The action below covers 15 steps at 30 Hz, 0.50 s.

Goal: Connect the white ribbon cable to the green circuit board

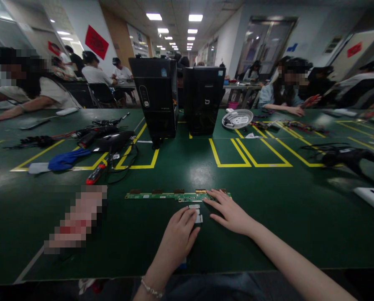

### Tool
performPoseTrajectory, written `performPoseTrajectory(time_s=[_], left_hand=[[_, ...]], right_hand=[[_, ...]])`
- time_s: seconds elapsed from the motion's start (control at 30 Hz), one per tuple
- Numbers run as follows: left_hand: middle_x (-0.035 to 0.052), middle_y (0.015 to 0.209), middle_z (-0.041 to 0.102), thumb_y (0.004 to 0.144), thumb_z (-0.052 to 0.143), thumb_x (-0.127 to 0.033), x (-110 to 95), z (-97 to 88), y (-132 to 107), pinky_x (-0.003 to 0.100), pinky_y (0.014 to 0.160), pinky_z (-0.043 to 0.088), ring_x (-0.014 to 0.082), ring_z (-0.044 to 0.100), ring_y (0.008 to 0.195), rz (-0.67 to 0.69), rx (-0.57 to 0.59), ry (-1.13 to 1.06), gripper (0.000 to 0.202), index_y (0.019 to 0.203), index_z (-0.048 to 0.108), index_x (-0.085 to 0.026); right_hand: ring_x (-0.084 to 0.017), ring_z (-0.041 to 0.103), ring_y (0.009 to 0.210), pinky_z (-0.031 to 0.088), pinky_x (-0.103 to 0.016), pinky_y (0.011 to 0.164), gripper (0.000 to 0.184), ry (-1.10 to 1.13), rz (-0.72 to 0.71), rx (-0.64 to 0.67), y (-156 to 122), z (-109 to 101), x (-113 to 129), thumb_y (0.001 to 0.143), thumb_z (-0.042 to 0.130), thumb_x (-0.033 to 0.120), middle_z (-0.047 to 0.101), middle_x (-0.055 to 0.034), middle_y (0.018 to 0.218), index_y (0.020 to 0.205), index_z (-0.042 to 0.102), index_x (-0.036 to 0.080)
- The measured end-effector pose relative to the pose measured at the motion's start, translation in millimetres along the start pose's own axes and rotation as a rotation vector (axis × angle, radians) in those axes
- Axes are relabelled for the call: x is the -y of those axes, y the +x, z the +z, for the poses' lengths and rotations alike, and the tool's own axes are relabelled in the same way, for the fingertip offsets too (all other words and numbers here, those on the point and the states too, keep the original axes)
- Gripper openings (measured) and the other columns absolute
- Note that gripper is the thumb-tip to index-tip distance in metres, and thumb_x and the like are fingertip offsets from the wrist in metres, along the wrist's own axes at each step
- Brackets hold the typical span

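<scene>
A long, narrow green circuit board [155, 196] with several brownish-gold tabs along its far edge lies on the table in front of me. My right hand [229, 210] rests over its right end, palm down, fingers spread and fingertips touching the board. Just in front of the board, my left hand [181, 234] has its fingers bent over a white flat ribbon cable [198, 218]. Part of that cable is hidden under my fingers. A small blue end [183, 264] shows beneath my left wrist. Whether it belongs to the same cable, I cannot tell.
Two black computer towers [202, 100] stand ahead. A red-and-black screwdriver [96, 174], a blue glove [68, 159] and dark cables lie to the left. Back right is a white basket [237, 119]; a white device [373, 198] sits at the right edge. Other people sit around.
</scene>
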State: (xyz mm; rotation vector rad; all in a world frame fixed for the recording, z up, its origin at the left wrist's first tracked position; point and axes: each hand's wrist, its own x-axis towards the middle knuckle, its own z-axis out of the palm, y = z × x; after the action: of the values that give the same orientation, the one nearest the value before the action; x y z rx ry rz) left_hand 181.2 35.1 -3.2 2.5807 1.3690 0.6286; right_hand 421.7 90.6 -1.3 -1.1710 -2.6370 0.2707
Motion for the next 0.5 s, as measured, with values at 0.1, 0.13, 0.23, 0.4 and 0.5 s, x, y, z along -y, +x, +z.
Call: performPoseTrajectory(time_s=[0.1,0.13,0.23,0.4,0.5], left_hand=[[0.0094,0.132,0.058,0.094,0.052,-0.024,-1.5,3.5,-1.7,0.049,0.103,0.044,0.0286,0.051,0.122,0.005,0.027,0.02,0.038,0.132,0.053,-0.018],[0.0091,0.133,0.058,0.094,0.052,-0.025,-2.3,3.3,-2.5,0.049,0.103,0.043,0.0282,0.051,0.122,0.009,0.035,0.017,0.038,0.132,0.052,-0.018],[0.008,0.135,0.057,0.093,0.055,-0.031,-5.5,0.1,-3.6,0.049,0.105,0.041,0.0282,0.049,0.124,0.013,0.052,-0.003,0.043,0.134,0.051,-0.021],[0.0082,0.14,0.053,0.089,0.06,-0.045,-9.5,-3.6,-0.3,0.052,0.108,0.037,0.0308,0.046,0.128,-0.005,0.08,-0.001,0.057,0.139,0.046,-0.022],[0.0095,0.141,0.052,0.089,0.059,-0.047,-9.7,-0.9,1.2,0.053,0.108,0.036,0.0315,0.045,0.128,-0.013,0.082,0.014,0.058,0.139,0.047,-0.02]], right_hand=[[-0.026,0.026,0.143,0.025,-0.051,0.115,0.054,0.007,0.002,0.012,-0.5,-0.1,-0.2,0.096,0.043,0.045,0.03,-0.0096,0.155,0.146,0.039,0.026],[-0.026,0.025,0.143,0.025,-0.051,0.115,0.054,0.008,0.0,0.017,-0.5,-0.1,-0.5,0.096,0.043,0.045,0.03,-0.0092,0.155,0.147,0.038,0.026],[-0.026,0.023,0.143,0.024,-0.052,0.115,0.056,0.017,-0.011,0.029,0.0,-0.2,-2.5,0.095,0.044,0.046,0.028,-0.0086,0.156,0.147,0.036,0.027],[-0.025,0.023,0.144,0.024,-0.052,0.115,0.055,0.043,-0.022,0.052,3.6,-4.6,-5.7,0.095,0.045,0.045,0.028,-0.0074,0.156,0.147,0.037,0.028],[-0.026,0.021,0.144,0.024,-0.052,0.115,0.053,0.031,-0.022,0.046,4.9,-7.5,-5.5,0.095,0.045,0.045,0.03,-0.0074,0.155,0.145,0.04,0.028]])
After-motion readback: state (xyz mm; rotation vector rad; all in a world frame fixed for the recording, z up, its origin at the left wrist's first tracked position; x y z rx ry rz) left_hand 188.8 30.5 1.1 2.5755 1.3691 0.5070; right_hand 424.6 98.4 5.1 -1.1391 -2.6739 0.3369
